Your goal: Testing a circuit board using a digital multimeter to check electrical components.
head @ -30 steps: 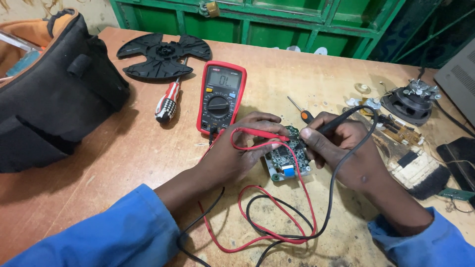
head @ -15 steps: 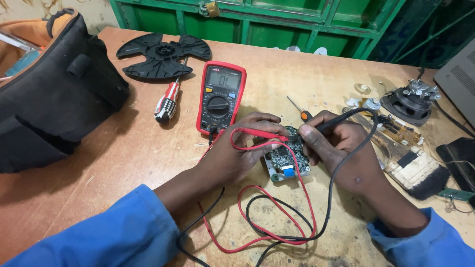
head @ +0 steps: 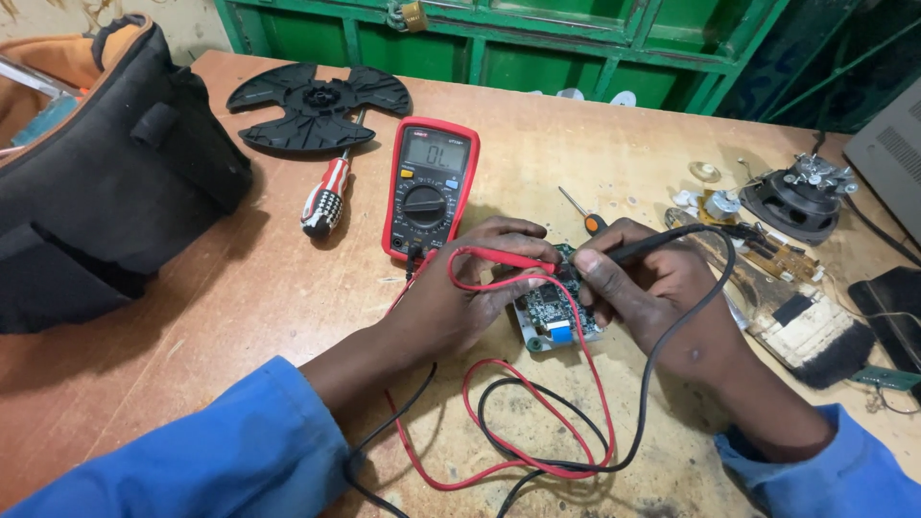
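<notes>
Wooden table [head: 240, 307], meter [head: 429, 187] at centre.
Left hand [head: 470, 293] pinches the red probe [head: 508, 257], right hand [head: 652, 288] the black probe [head: 652, 246], both on the circuit board [head: 549, 315].

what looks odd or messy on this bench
Nothing is spilled. The red and black leads lie in loose, crossing loops near the table edge. At the right, bare parts sit scattered: a speaker, a small motor and a brush. The hands hold both probes on the circuit board.

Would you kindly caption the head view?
Left hand and right hand press probes onto a circuit board beside a multimeter.
</notes>
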